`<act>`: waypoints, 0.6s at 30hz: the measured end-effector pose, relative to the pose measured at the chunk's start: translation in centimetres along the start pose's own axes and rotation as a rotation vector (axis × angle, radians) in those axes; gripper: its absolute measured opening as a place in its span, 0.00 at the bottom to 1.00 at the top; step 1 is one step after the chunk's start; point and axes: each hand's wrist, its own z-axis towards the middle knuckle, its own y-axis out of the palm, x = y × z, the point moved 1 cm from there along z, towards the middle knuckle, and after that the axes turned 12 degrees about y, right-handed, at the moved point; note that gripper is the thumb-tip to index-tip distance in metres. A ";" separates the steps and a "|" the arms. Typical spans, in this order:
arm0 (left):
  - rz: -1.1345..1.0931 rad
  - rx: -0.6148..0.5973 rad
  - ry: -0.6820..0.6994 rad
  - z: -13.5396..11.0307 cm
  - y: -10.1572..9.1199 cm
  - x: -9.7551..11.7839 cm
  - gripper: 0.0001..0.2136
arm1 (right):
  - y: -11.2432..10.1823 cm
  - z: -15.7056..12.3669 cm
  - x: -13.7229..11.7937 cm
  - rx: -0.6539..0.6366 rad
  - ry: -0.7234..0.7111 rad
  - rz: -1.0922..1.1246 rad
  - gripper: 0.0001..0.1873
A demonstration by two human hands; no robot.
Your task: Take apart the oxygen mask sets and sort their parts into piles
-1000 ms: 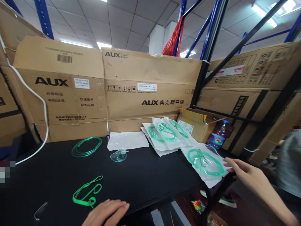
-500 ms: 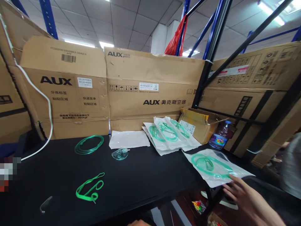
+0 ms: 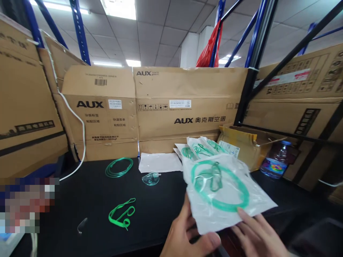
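Note:
A clear-and-white plastic bag with coiled green tubing inside is held up off the black table, tilted toward me. My left hand is closed on its lower left edge, thumb in front and fingers behind. At the lower right edge, my right hand also grips the bag, fingertips on its front. Left of the hands lie a bright green elastic strap, a clear oxygen mask, a coil of green tubing and a small thin metal strip.
More bags of green tubing lie behind the held one, beside a white sheet-like packet. An open cardboard box and a bottle with a blue cap stand at the back right. Large cartons wall the table's back.
The bag has come up off the table's right side and moved left toward me. My left hand has risen into view and taken hold of it. The view has turned left.

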 end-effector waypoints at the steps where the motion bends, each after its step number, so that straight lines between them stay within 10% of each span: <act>1: 0.005 0.070 0.023 0.5 -0.3 0.5 0.51 | 1.6 -0.2 0.4 -0.026 0.032 0.028 0.41; 4: 0.049 0.336 0.058 1.1 -1.9 1.6 0.38 | 4.4 -0.1 1.5 -0.114 0.099 0.069 0.50; 7: -0.015 0.493 0.022 1.1 -3.7 2.5 0.32 | 3.8 0.9 1.8 -0.141 0.090 0.118 0.36; 10: -0.024 0.508 -0.003 1.1 -5.0 3.5 0.32 | 1.5 2.3 0.7 -0.096 0.070 0.141 0.23; 18: 0.000 0.356 -0.016 1.3 -6.1 6.2 0.26 | -1.4 3.7 -1.4 -0.085 0.040 -0.313 0.26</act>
